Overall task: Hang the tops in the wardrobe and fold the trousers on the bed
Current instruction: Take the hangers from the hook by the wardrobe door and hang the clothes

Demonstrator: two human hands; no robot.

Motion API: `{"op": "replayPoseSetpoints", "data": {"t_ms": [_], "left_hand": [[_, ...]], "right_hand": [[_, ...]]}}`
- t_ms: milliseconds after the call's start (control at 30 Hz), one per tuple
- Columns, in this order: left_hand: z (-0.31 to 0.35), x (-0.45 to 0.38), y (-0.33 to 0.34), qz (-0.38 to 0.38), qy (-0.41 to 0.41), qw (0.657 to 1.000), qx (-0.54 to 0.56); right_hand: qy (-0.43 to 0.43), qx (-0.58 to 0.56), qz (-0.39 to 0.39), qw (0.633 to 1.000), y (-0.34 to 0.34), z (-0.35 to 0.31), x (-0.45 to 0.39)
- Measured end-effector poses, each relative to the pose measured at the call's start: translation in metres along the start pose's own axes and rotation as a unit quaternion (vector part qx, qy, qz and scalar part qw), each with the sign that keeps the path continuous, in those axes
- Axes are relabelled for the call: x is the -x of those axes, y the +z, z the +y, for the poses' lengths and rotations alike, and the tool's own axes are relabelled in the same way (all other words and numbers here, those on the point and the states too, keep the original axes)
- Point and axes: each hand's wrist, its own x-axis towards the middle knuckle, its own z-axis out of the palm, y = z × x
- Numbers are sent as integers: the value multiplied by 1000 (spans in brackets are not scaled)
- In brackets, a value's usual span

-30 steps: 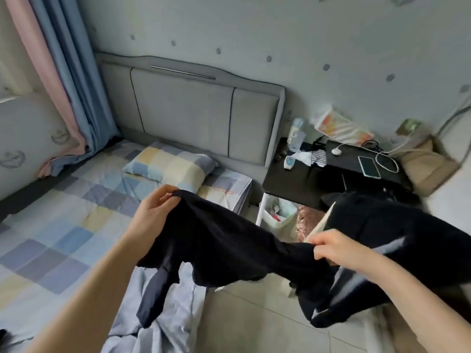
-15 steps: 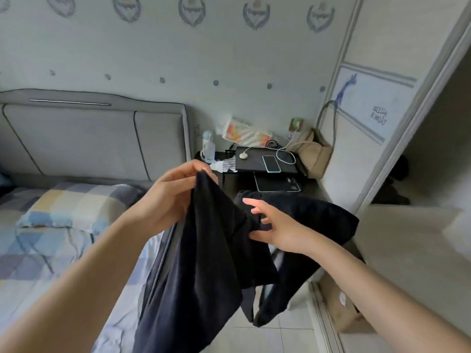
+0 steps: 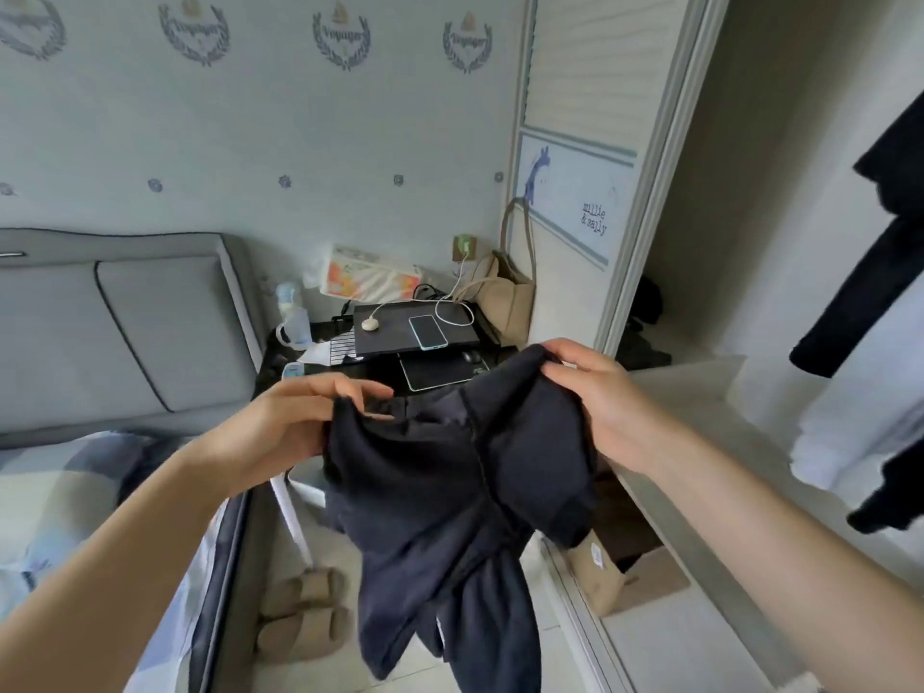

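- Bed (image 3: 65, 492) at far left, checked bedding, edge of frame blurred. Nothing of the task's clothing visible on it from here.
- Left hand (image 3: 295, 422): fingers curled round the left end of the dark garment's top edge, thumb over the cloth, pinching it.
- Dark garment (image 3: 450, 492) held up in the air between the hands, over the floor between bed and wardrobe; two lengths hang below. Probably trousers held at the waistband, though the dark folds make that hard to confirm.
- Bedside table (image 3: 280, 362) behind it, with a phone (image 3: 428, 331) on top; slippers (image 3: 305, 612) on the floor beneath.
- Right hand (image 3: 600, 392): fingers wrapped over the right end of the same edge, gripping a bunch of cloth.
- Wardrobe (image 3: 700, 232) open at right, dark clothes (image 3: 870, 272) hanging inside.
- To do well: if trousers, pull the waistband taut between both hands, let the legs hang straight and matched, then turn to the bed and lay flat before folding.
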Motion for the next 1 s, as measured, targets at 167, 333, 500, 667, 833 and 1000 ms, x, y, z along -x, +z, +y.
{"op": "replayPoseSetpoints", "data": {"t_ms": [167,333,500,667,833,1000], "left_hand": [[-14,-40,19,-123,-118,976,-135],[-7,-83,47,-264,-185,940,-111],[13,-110,66,-265,-102,938,-199],[43,-129,83,-168,-13,973,-159],[69,-151,130,-19,55,991,-122],[92,-165,157,40,93,990,-98]], "right_hand": [[-14,71,-24,997,-5,-44,3],[-45,174,-17,984,-9,-83,0],[-64,265,107,956,-34,-113,-4],[-62,388,226,892,-64,-109,-4],[0,494,221,841,-65,-67,-1],[-110,468,285,829,-28,-57,9]]}}
